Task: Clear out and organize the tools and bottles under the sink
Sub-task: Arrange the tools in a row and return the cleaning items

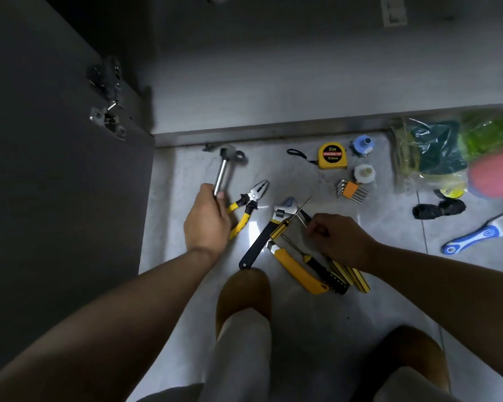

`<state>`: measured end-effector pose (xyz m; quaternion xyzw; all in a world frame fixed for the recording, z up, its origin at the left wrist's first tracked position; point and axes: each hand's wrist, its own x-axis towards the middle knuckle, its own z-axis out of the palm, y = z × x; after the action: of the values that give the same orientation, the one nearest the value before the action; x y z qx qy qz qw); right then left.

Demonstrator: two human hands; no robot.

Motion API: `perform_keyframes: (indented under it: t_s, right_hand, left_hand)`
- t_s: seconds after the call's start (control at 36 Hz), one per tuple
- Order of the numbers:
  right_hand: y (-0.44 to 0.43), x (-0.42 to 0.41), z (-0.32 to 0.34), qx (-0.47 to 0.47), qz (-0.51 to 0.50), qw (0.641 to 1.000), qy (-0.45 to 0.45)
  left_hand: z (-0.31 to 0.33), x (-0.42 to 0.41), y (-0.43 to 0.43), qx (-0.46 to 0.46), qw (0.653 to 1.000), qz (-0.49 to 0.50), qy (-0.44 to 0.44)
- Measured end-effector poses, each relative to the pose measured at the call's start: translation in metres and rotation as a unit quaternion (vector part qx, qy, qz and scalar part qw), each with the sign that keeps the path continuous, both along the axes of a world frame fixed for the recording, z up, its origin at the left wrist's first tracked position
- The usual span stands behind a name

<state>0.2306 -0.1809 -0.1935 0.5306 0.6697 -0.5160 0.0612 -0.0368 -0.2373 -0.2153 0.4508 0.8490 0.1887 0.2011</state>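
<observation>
My left hand (206,219) grips the handle of a steel hammer (223,166), whose head lies near the cabinet's base. Yellow-handled pliers (249,204) lie just right of that hand. My right hand (340,237) is closed over a bundle of yellow-and-black screwdrivers (350,275), with thin shafts sticking out past its fingers. An adjustable wrench (266,236) with a black handle and a yellow utility knife (298,269) lie between my hands.
A yellow tape measure (332,156), hex keys (351,191), a white fitting (364,173) and a blue fitting (362,144) lie further back. Plastic bags (436,149), a black bundle (437,209) and a blue-white tool (476,235) sit right. The open cabinet door (55,184) stands left.
</observation>
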Motion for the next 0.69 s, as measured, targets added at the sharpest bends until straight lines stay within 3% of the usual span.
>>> perform_keyframes:
  t_s: [0.17,0.42,0.56,0.69]
  right_hand:
    - [-0.003,-0.005,-0.004,-0.007,0.008,1.0,-0.01]
    - [-0.012,-0.011,-0.009,0.009,0.046,0.999,0.002]
    - [-0.012,-0.013,-0.008,0.011,0.054,0.998,-0.005]
    - [-0.012,-0.015,-0.006,0.015,0.055,0.998,-0.001]
  left_hand:
    - [-0.019,-0.04,-0.001,-0.012,0.996,0.079,-0.026]
    - [-0.029,-0.055,0.002,-0.025,0.994,0.084,-0.072]
    - [-0.027,-0.041,-0.011,-0.037,0.999,0.018,0.035]
    - [-0.021,-0.041,-0.023,-0.128,0.983,-0.037,0.127]
